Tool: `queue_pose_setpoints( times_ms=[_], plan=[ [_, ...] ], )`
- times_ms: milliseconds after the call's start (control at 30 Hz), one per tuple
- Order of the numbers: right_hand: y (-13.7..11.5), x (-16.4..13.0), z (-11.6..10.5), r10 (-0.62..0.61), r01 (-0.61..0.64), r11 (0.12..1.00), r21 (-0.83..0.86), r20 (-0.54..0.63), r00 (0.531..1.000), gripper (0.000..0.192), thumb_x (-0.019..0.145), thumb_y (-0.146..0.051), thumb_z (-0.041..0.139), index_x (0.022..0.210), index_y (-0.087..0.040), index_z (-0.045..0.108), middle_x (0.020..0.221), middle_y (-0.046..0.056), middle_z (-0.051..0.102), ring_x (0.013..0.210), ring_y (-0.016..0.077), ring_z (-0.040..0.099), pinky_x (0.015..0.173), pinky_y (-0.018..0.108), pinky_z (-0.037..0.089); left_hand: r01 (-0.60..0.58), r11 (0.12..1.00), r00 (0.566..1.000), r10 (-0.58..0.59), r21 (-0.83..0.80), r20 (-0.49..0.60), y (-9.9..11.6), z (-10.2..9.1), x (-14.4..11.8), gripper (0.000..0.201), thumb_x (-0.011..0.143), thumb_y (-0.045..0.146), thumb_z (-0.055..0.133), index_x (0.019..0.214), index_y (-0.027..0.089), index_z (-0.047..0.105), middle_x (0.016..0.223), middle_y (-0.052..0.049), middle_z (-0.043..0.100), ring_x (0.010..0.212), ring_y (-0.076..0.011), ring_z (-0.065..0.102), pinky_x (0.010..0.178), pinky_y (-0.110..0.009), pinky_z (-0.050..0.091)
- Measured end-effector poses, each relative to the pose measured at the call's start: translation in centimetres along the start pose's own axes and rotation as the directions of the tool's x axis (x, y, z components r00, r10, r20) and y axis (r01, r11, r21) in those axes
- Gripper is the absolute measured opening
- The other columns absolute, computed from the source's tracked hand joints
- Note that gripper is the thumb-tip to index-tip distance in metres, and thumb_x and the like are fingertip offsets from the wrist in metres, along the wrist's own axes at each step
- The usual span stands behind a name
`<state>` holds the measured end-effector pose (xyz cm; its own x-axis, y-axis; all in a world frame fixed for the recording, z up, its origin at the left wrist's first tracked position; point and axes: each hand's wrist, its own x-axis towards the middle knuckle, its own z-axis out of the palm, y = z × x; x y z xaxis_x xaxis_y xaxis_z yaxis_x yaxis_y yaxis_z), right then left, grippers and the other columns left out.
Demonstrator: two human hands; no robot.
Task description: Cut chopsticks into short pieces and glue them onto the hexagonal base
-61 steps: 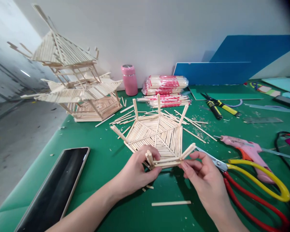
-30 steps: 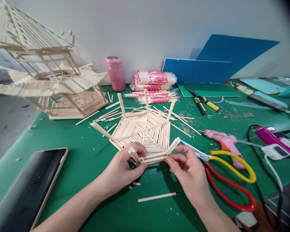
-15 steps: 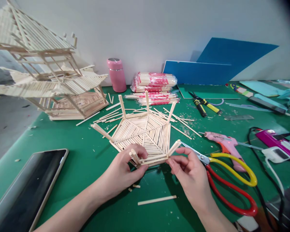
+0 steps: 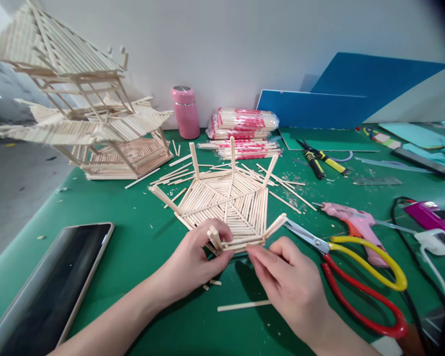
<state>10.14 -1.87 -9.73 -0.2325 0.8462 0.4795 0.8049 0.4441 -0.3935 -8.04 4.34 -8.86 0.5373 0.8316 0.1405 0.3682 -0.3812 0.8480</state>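
A hexagonal base of wooden sticks lies on the green table, with short upright posts at its corners. My left hand is closed around its near left corner, thumb and fingers on either side of the post there. At the near edge, the fingertips of my right hand are pinched together against the edge sticks; exactly what lies between them is partly hidden. One loose stick rests in front of the base, its right end by my right hand.
A stick-built pavilion model stands at left, behind a phone. Scissors, a pink glue gun and pliers lie right. Behind are wrapped stick bundles, a pink flask and blue boards.
My right hand has shifted left along the near edge, its fingers drawing together into a pinch. My left hand keeps its hold on the corner. The whole view has shifted slightly.
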Motion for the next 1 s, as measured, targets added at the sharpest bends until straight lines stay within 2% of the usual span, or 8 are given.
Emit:
queue_pose_setpoints(
  times_ms=[67, 167, 400, 667, 1000],
  plan=[
    [0.0, 0.4, 0.1, -0.049, 0.052, 0.993, -0.107, 0.028, 0.998, 0.022, 0.083, -0.012, 0.049, 0.093, -0.012, 0.068, 0.055, 0.001, 0.044, 0.047, 0.0112, 0.044, 0.043, 0.025, 0.035, 0.006, 1.000, 1.000, -0.006, -0.006, 0.001, 0.1, 0.0, 0.0, 0.008, 0.074, 0.012, 0.052, 0.081, 0.017, 0.053, 0.080, -0.001, 0.055, 0.074, -0.0136, 0.054, 0.067, -0.027, 0.045],
    [0.2, 0.8, 0.3, -0.090, 0.093, 0.983, -0.157, 0.029, 0.996, 0.022, 0.083, -0.011, 0.049, 0.087, -0.011, 0.070, 0.053, 0.002, 0.046, 0.049, 0.0118, 0.045, 0.045, 0.025, 0.036, 0.005, 1.000, 1.000, -0.005, -0.009, -0.003, 0.1, 0.0, -0.1, 0.008, 0.074, 0.012, 0.052, 0.080, 0.018, 0.053, 0.080, -0.001, 0.055, 0.074, -0.0133, 0.054, 0.067, -0.026, 0.045],
    [0.7, 0.7, 0.7, -0.078, 0.078, 0.991, -0.113, 0.011, 0.997, 0.018, 0.081, -0.008, 0.052, 0.080, -0.009, 0.070, 0.058, 0.006, 0.054, 0.057, 0.0137, 0.052, 0.051, 0.025, 0.041, 0.003, 1.000, 1.000, -0.003, -0.011, 0.000, -0.1, -0.1, -0.2, 0.007, 0.075, 0.012, 0.053, 0.080, 0.017, 0.052, 0.080, -0.001, 0.054, 0.074, -0.0131, 0.054, 0.067, -0.026, 0.044],
    [0.8, 0.8, 1.2, -0.092, 0.083, 0.993, -0.078, -0.110, 0.990, 0.014, 0.081, -0.010, 0.055, 0.082, -0.013, 0.069, 0.061, 0.004, 0.057, 0.057, 0.0125, 0.054, 0.053, 0.024, 0.041, 0.002, 1.000, 1.000, -0.002, -0.016, 0.004, -0.2, -0.1, -0.2, 0.006, 0.075, 0.012, 0.053, 0.080, 0.016, 0.053, 0.080, -0.001, 0.054, 0.074, -0.0130, 0.053, 0.067, -0.026, 0.043],
    [0.9, 0.6, 1.1, -0.117, 0.103, 0.990, -0.096, -0.155, 0.981, 0.012, 0.079, -0.008, 0.056, 0.078, -0.011, 0.068, 0.054, 0.003, 0.054, 0.052, 0.0121, 0.049, 0.049, 0.025, 0.036, 0.009, 1.000, 1.000, -0.009, -0.013, -0.002, -0.2, -0.1, -0.2, 0.003, 0.076, 0.015, 0.054, 0.079, 0.016, 0.054, 0.077, -0.001, 0.055, 0.072, -0.0131, 0.054, 0.067, -0.026, 0.044]
  ],
)
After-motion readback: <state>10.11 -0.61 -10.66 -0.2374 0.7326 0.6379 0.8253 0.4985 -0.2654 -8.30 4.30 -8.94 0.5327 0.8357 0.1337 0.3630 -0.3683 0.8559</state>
